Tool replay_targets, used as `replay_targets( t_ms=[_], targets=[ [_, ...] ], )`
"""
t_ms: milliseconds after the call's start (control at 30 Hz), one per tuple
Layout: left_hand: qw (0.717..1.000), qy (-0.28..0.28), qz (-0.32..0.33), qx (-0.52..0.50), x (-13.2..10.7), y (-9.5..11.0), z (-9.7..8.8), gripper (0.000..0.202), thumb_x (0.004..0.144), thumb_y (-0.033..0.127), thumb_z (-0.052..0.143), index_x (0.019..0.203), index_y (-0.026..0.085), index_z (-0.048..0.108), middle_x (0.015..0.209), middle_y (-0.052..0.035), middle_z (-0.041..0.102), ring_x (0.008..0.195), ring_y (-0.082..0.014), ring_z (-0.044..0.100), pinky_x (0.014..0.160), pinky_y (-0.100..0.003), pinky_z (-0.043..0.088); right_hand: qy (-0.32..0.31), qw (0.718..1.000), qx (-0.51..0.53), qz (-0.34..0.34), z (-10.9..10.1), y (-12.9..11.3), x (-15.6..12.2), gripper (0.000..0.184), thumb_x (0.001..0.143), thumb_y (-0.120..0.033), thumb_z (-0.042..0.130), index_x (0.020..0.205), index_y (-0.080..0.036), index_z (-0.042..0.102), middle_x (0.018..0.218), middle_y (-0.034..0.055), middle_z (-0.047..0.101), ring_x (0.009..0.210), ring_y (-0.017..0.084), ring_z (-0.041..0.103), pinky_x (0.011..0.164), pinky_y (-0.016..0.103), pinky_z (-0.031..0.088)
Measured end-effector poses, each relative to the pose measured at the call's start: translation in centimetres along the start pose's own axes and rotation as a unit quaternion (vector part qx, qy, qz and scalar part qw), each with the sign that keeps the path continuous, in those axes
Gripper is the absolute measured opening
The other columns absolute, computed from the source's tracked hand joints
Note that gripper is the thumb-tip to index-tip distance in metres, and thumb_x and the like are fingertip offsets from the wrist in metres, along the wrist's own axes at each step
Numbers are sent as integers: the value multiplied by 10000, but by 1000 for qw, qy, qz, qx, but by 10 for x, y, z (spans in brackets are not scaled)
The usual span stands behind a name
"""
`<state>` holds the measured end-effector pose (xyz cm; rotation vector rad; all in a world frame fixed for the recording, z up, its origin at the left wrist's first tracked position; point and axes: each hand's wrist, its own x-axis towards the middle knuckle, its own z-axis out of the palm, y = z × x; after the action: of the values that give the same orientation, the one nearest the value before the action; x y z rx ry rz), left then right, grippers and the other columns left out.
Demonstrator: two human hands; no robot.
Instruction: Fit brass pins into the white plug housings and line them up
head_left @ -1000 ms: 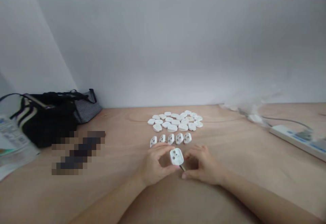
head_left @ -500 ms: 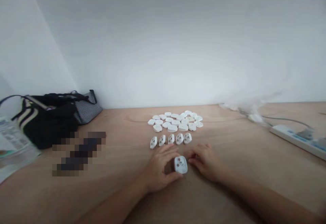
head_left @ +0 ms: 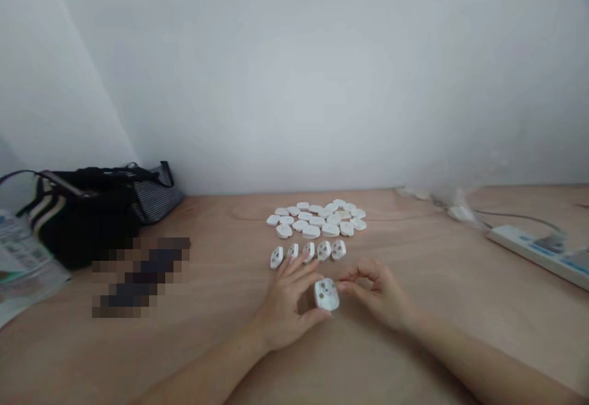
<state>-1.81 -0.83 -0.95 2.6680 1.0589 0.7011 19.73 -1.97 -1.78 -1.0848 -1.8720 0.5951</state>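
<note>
My left hand grips a small white plastic plug housing between thumb and fingers, its open face turned toward me. Small brownish and metallic parts show in its recesses. Beside its upper right edge, my right hand is closed in a pinch. What sits between those fingertips is too small to make out. Just beyond the left fingers stands a row of several similar white housings, tilted with their recesses facing me. Behind the row lies a loose cluster of flat white plastic pieces.
A black bag and a plastic packet are on the left, near a pixelated dark object. On the right lie a white power strip with a cable and a clear plastic bag. A wall rises behind the wooden table.
My right hand has come up to the housing's upper right edge, fingertips pinched. The housing has tilted slightly in my left hand, which stays in nearly the same place.
</note>
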Motion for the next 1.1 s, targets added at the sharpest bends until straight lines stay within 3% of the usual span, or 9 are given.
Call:
replay_targets(
  t_ms=[167,300,433,567,633,733,833,967,1100],
  targets=[
    [999,30,19,15,0,1,0,461,754,481,632,1127,216,577,1325,-84,509,1313,-316,303,1086,-529,181,-17,997,-67,-30,-1,-4,-1,82,788,-295,643,739,-248,690,743,-9,697,768,196,594,833,395,330],
    [998,45,38,30,0,0,0,454,753,493,627,1107,211,594,1311,-92,523,1300,-321,322,1076,-528,213,-12,996,-84,-34,2,-7,-2,54,781,-256,659,736,-245,687,728,-15,696,764,193,576,797,388,309],
    [996,51,58,45,0,-1,1,437,755,485,623,1088,202,604,1315,-101,518,1303,-336,305,1057,-543,238,9,989,-121,-87,7,-8,-3,78,797,-270,649,743,-258,703,686,-7,682,725,182,551,731,360,300],
    [995,63,64,41,0,-1,2,432,745,481,635,1077,207,609,1303,-101,528,1295,-339,314,1048,-545,255,19,977,-157,-142,8,-10,-4,82,800,-314,642,831,-302,718,800,14,668,782,184,546,735,358,303],
    [995,73,53,35,0,-1,2,441,749,482,633,1092,206,602,1301,-102,530,1291,-334,321,1042,-537,274,10,973,-173,-151,5,-10,-5,188,792,-346,647,976,-327,682,914,26,649,859,199,545,766,366,312],
    [996,84,28,18,0,-2,2,435,756,465,633,1102,203,597,1297,-101,533,1292,-326,321,1031,-525,300,6,977,-172,-130,-1,-9,-5,513,731,-441,685,1204,-299,544,1060,60,611,963,239,528,815,391,328],
    [996,82,20,-6,0,-2,1,447,749,468,645,1114,214,597,1300,-92,532,1304,-325,297,1030,-518,304,-16,987,-137,-82,-4,-6,-4,706,628,-521,735,1247,-285,491,1081,69,616,1003,274,519,852,425,332],
    [996,74,16,-39,0,-2,1,497,723,501,666,1137,236,596,1291,-83,541,1306,-323,295,1037,-505,299,-67,995,-68,-36,0,-2,-1,642,566,-515,773,1140,-306,576,1068,55,642,1018,297,523,894,476,322],
    [995,77,15,-55,0,-2,3,509,704,535,665,1120,246,613,1282,-80,547,1297,-328,307,1036,-506,301,-53,998,33,8,9,-1,-3,509,555,-472,790,979,-238,632,954,45,665,933,268,578,849,434,407]
  ],
)
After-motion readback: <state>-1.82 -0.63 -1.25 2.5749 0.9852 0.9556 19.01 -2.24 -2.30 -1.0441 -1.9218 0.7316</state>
